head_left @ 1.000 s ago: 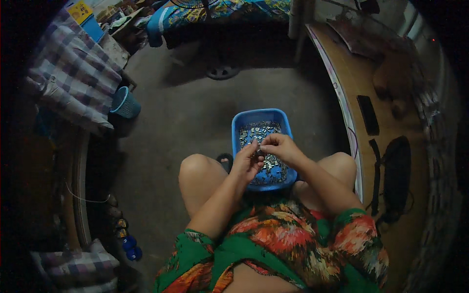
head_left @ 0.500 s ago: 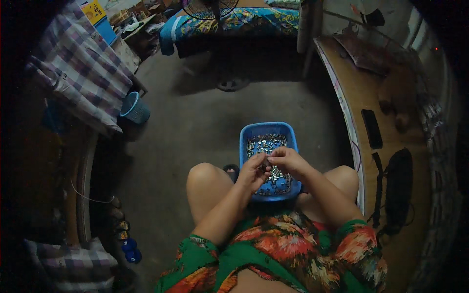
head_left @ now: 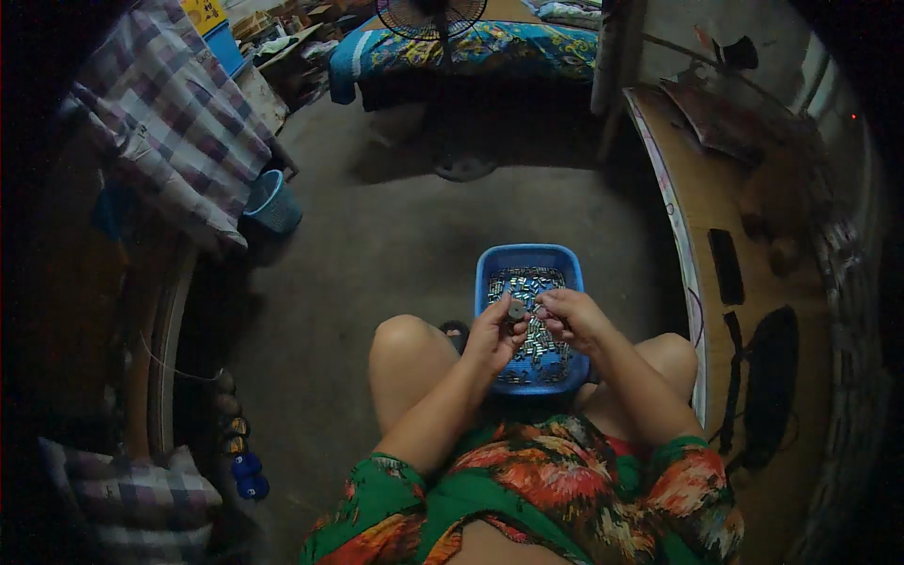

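A blue plastic basin (head_left: 488, 268) rests between my knees and holds several small silvery metal pieces (head_left: 524, 282). My left hand (head_left: 490, 337) is over the basin's left side, pinching a small dark round part (head_left: 516, 309) between thumb and fingers. My right hand (head_left: 573, 316) is close beside it over the basin's middle, fingertips pinched on a small piece that touches the round part. Both hands hide part of the basin's contents.
Bare concrete floor lies ahead. A wooden table (head_left: 716, 217) with dark objects runs along my right. A standing fan (head_left: 435, 19) and a bed with a patterned cover (head_left: 471, 52) are at the back. A small blue bucket (head_left: 273, 202) and plaid cloth (head_left: 169, 122) are to the left.
The view has tilted so the basin and hands sit lower in the picture. The hands stay together over the basin, still working the small part.
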`<state>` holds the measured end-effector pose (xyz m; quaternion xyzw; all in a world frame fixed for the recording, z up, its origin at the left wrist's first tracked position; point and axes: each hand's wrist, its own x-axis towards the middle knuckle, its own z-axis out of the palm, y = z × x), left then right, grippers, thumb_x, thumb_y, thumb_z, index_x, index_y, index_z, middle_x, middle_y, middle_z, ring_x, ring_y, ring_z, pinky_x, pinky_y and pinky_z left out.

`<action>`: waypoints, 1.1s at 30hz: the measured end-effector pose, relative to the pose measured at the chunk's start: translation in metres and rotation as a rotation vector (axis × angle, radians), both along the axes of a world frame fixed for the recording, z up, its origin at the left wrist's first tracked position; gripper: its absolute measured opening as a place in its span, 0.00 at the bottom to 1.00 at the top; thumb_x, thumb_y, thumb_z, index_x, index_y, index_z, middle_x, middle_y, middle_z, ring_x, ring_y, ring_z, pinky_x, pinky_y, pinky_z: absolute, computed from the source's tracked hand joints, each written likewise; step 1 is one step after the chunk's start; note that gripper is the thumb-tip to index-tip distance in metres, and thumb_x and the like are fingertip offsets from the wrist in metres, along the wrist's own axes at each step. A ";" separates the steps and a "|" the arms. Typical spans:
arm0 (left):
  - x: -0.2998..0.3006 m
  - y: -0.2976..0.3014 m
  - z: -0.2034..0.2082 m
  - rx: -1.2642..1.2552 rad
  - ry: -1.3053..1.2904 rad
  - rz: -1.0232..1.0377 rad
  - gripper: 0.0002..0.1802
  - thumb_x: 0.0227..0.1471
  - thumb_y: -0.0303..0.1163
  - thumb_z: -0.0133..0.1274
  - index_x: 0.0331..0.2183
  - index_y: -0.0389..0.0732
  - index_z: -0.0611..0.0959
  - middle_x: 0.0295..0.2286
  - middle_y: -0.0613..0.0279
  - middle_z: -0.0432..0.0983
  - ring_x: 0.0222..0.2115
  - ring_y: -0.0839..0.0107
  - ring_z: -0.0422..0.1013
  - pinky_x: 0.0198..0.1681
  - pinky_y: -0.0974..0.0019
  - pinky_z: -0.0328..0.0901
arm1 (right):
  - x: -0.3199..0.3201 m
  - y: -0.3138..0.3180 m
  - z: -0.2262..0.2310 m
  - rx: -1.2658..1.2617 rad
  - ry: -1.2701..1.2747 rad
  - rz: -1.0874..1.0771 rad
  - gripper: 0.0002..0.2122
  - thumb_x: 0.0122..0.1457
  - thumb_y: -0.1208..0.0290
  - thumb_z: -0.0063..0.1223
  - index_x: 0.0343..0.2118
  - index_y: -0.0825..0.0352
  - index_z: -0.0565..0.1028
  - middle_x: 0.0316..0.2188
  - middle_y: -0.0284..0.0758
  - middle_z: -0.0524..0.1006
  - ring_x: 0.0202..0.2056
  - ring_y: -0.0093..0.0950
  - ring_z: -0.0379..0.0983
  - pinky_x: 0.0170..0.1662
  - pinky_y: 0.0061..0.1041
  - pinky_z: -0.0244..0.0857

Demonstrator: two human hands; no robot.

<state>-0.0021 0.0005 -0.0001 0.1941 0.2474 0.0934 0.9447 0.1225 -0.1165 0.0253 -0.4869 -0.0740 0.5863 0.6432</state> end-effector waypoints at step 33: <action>-0.001 -0.007 -0.004 0.120 0.047 -0.110 0.11 0.48 0.41 0.47 0.27 0.43 0.72 0.20 0.68 0.67 0.18 0.79 0.62 0.17 0.77 0.58 | -0.018 0.003 0.006 0.032 -0.609 0.045 0.06 0.45 0.75 0.55 0.26 0.68 0.70 0.23 0.29 0.71 0.28 0.19 0.68 0.32 0.17 0.62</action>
